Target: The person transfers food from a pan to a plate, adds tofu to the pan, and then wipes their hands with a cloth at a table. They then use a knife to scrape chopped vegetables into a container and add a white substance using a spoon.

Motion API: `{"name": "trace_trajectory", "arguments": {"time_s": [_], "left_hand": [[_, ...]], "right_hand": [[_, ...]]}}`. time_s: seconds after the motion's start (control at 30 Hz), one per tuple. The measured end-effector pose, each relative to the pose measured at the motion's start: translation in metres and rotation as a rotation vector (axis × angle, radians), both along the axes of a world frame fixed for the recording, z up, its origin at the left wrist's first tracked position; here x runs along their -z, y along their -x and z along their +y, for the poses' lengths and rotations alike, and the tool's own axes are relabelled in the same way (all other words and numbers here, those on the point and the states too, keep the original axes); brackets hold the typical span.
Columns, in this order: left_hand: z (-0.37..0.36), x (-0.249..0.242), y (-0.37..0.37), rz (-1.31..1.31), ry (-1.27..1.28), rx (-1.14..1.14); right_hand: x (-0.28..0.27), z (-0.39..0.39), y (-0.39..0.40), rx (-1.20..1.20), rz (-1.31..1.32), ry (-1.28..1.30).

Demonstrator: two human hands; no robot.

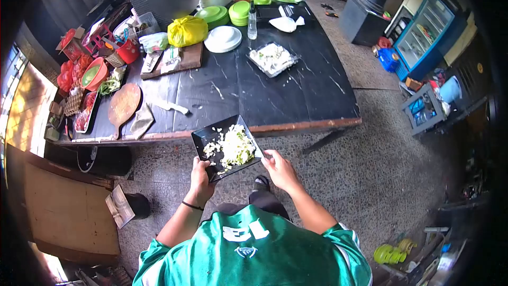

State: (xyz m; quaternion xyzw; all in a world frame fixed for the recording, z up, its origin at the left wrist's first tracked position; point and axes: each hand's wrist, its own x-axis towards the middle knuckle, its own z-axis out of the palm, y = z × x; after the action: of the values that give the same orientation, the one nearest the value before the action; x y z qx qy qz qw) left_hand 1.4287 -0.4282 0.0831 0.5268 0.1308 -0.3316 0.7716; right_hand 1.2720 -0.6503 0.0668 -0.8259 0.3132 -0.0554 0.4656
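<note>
My left hand (pixel 200 179) grips the near left corner of a black square plate (pixel 199 139), its thumb over the rim. At the plate's right corner, my right hand (pixel 280 169) holds the edge with its fingers, partly hidden. Chopped pale green and white vegetables (pixel 236 145) are heaped on the plate, with loose bits scattered to the left. The plate is just in front of the table's near edge. Beyond it on the black table (pixel 233 92) lie a white-handled knife (pixel 172 106), a folded cloth (pixel 142 121) and a round wooden board (pixel 124 105).
A clear tray of white food (pixel 272 59) stands farther back, beside stacked white plates (pixel 223 39) and a clear bottle (pixel 252 25). A yellow bag (pixel 187 30) rests on a wooden board. To the right stands a blue glass-door fridge (pixel 426 32); a dark bucket (pixel 138 206) is low left.
</note>
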Motion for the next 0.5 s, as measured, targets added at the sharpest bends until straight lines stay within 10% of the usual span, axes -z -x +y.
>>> {"name": "trace_trajectory", "arguments": {"time_s": [0.5], "left_hand": [[-0.102,0.081,-0.186,-0.289,-0.108,0.245]], "right_hand": [[0.037,-0.112,-0.167,0.008,0.080,-0.220]]}}
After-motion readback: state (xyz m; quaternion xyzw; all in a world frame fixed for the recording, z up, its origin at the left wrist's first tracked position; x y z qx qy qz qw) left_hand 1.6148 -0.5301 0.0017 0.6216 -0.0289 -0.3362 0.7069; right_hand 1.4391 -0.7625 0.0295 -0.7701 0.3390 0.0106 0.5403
